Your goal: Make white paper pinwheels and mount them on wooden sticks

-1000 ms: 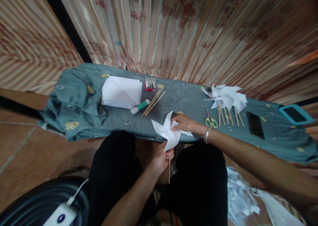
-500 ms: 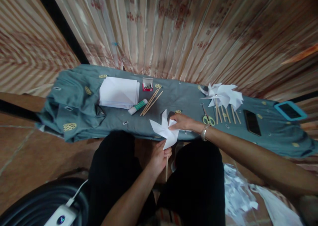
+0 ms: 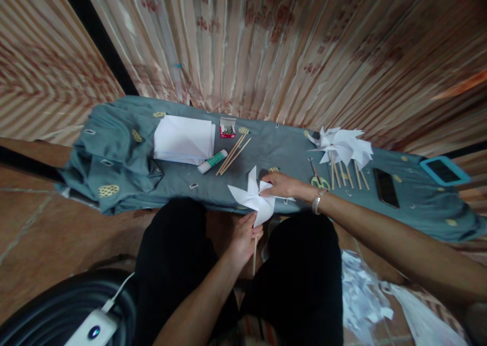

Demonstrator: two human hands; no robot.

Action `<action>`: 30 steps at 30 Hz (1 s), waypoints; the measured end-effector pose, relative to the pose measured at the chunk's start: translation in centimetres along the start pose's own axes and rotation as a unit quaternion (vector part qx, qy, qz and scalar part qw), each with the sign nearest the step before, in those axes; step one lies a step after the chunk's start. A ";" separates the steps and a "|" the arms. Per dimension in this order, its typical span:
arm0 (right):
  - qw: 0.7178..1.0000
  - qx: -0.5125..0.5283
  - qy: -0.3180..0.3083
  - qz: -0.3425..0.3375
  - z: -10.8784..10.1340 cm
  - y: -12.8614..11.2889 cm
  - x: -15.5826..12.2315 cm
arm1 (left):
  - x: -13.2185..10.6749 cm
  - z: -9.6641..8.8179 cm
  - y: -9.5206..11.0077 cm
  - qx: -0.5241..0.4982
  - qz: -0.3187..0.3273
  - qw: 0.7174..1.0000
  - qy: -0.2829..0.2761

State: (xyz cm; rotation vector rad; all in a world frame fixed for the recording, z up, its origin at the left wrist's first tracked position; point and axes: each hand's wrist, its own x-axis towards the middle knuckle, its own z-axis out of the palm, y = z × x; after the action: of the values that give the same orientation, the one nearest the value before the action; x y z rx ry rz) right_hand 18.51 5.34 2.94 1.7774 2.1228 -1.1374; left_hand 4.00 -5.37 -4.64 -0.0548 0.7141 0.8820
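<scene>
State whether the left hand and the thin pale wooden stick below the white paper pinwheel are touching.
Touching: the head view shows the left hand closed around the thin pale wooden stick, its lower end jutting out below.

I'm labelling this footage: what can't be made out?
Head view:
Upper end of held stick: hidden by left hand and pinwheel.
Pinwheel's right side: partly covered by right hand.
Contents of red box: too small to identify.
Print on green-and-white tube: too small to read.
White device: cut off by bottom edge.
</scene>
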 end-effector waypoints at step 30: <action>0.981 -0.166 0.074 -0.059 -1.0 -1.3 -1.7 | -0.4 0.8 0.3 0.023 -0.010 0.999 0.023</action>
State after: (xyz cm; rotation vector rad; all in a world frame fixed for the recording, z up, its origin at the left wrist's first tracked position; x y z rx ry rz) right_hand 18.15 4.64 5.13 1.6438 2.3638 -0.6366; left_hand 4.05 -5.18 -3.67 -0.0414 0.7744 0.8467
